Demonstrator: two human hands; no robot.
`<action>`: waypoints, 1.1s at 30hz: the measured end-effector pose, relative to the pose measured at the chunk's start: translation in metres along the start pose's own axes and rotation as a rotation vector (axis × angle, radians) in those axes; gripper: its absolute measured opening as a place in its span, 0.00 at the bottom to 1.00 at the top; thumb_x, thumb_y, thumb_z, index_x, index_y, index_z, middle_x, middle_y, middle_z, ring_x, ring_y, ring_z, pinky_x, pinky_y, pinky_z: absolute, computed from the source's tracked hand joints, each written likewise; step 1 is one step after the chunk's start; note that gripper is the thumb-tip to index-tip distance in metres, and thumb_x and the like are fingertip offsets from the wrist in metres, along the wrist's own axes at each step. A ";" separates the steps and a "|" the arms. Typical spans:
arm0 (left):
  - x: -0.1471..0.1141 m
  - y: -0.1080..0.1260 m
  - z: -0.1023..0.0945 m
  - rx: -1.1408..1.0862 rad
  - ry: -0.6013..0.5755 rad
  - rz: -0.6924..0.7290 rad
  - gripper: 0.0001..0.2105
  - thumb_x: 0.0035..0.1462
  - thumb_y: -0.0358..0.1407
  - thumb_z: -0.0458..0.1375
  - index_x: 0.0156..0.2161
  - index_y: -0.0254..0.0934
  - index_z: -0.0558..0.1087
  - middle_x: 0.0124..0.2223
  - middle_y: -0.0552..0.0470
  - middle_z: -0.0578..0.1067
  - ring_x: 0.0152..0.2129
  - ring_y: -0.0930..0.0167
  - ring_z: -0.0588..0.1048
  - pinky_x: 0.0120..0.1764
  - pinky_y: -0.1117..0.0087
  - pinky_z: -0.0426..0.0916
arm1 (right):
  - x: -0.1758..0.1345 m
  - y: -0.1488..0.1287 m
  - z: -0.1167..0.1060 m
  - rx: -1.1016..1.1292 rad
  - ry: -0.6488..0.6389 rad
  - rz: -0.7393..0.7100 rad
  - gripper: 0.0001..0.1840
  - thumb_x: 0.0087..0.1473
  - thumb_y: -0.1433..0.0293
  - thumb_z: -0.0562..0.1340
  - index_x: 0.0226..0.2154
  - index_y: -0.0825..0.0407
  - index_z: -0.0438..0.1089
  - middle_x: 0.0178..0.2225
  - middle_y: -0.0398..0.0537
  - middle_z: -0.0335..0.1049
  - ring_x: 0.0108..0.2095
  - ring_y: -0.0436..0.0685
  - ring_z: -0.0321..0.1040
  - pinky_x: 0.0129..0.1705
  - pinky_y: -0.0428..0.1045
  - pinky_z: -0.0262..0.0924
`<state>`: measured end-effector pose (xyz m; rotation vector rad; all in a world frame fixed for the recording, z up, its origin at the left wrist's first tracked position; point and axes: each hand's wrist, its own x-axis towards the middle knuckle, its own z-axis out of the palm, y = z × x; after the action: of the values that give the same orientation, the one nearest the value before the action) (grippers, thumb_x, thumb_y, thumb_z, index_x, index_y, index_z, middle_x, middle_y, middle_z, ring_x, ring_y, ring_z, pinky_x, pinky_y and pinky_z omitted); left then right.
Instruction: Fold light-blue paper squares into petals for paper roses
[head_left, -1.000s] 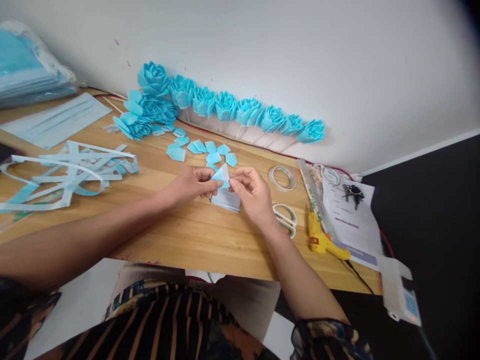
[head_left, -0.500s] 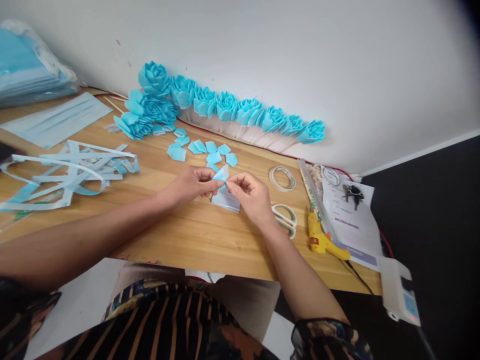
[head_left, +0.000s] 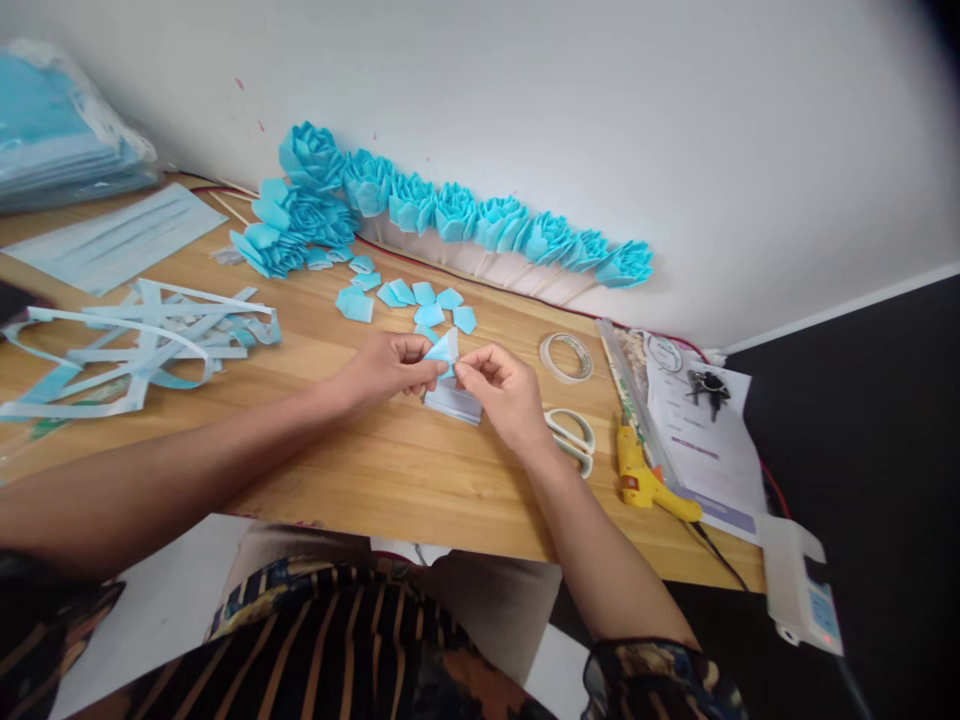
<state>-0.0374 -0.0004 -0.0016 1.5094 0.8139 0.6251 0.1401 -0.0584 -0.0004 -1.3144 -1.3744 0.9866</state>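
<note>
Between my two hands is a small light-blue and white piece of mask fabric (head_left: 445,349), folded to a point at the top. My left hand (head_left: 394,365) pinches it from the left with thumb and fingers. My right hand (head_left: 504,388) is closed in a pinch at its right edge. Below the fingers a stack of pale fabric pieces (head_left: 454,402) lies on the wooden table, partly covered by the hands. Just behind, several folded blue petals (head_left: 429,315) are scattered on the wood. White-handled scissors (head_left: 574,438) lie beside my right wrist, their blades hidden.
Blue fabric roses (head_left: 455,210) on sticks lean along the wall. A tape roll (head_left: 541,352), a yellow glue gun (head_left: 637,475), papers (head_left: 701,450) and keys (head_left: 708,390) lie right. Cut strips (head_left: 142,345), a flat mask (head_left: 120,235) and bagged masks (head_left: 67,130) are left.
Both hands stay at nearly the same place on the folded piece. The right fingertips have shifted very slightly at its edge. The whole view has moved a little.
</note>
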 end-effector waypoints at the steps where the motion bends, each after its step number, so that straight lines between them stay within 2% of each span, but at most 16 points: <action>1: 0.000 -0.001 0.000 0.005 -0.001 0.006 0.12 0.51 0.41 0.61 0.24 0.35 0.68 0.21 0.55 0.71 0.19 0.77 0.67 0.25 0.76 0.61 | 0.001 0.001 0.000 0.047 -0.020 0.021 0.09 0.50 0.63 0.66 0.32 0.51 0.71 0.25 0.40 0.70 0.27 0.48 0.66 0.31 0.46 0.60; 4: 0.000 -0.002 -0.001 0.010 -0.007 0.014 0.13 0.50 0.42 0.61 0.25 0.35 0.68 0.22 0.55 0.71 0.19 0.77 0.67 0.24 0.76 0.61 | 0.003 0.003 0.000 0.150 -0.086 0.078 0.17 0.47 0.62 0.68 0.41 0.49 0.71 0.29 0.40 0.73 0.29 0.49 0.68 0.34 0.47 0.62; 10: -0.001 0.000 0.002 0.052 -0.016 0.015 0.13 0.51 0.41 0.61 0.24 0.35 0.67 0.21 0.55 0.70 0.19 0.77 0.67 0.23 0.77 0.59 | 0.002 0.003 -0.001 0.072 -0.047 0.071 0.11 0.47 0.61 0.68 0.28 0.52 0.70 0.23 0.38 0.67 0.25 0.47 0.62 0.28 0.45 0.57; 15: -0.001 0.000 0.001 0.047 -0.009 0.022 0.12 0.52 0.41 0.60 0.25 0.35 0.67 0.22 0.55 0.71 0.19 0.77 0.68 0.24 0.77 0.60 | 0.002 0.003 -0.001 0.037 -0.049 0.035 0.09 0.49 0.63 0.66 0.28 0.52 0.70 0.24 0.38 0.67 0.25 0.46 0.61 0.28 0.45 0.56; 20: -0.001 -0.002 0.000 0.074 -0.060 -0.007 0.14 0.52 0.42 0.60 0.24 0.34 0.67 0.22 0.55 0.69 0.19 0.77 0.66 0.24 0.76 0.58 | 0.002 0.002 -0.001 0.063 -0.046 0.015 0.11 0.49 0.62 0.67 0.34 0.50 0.73 0.30 0.41 0.73 0.30 0.48 0.67 0.35 0.46 0.62; 27: -0.002 -0.003 0.004 0.081 -0.145 -0.002 0.13 0.50 0.42 0.59 0.26 0.34 0.68 0.24 0.56 0.68 0.21 0.77 0.65 0.26 0.75 0.59 | 0.000 0.000 0.001 -0.082 0.008 -0.084 0.06 0.49 0.66 0.67 0.31 0.50 0.73 0.27 0.39 0.71 0.28 0.48 0.65 0.34 0.46 0.63; 33: -0.002 0.000 0.003 0.020 -0.163 -0.013 0.13 0.50 0.43 0.60 0.26 0.34 0.68 0.23 0.56 0.70 0.22 0.77 0.67 0.27 0.75 0.60 | -0.003 -0.003 0.000 -0.302 0.061 -0.280 0.03 0.53 0.68 0.64 0.31 0.50 0.73 0.29 0.42 0.73 0.30 0.50 0.68 0.36 0.47 0.65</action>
<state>-0.0366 -0.0039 -0.0019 1.5502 0.7059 0.4790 0.1393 -0.0616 0.0019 -1.3102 -1.6527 0.5609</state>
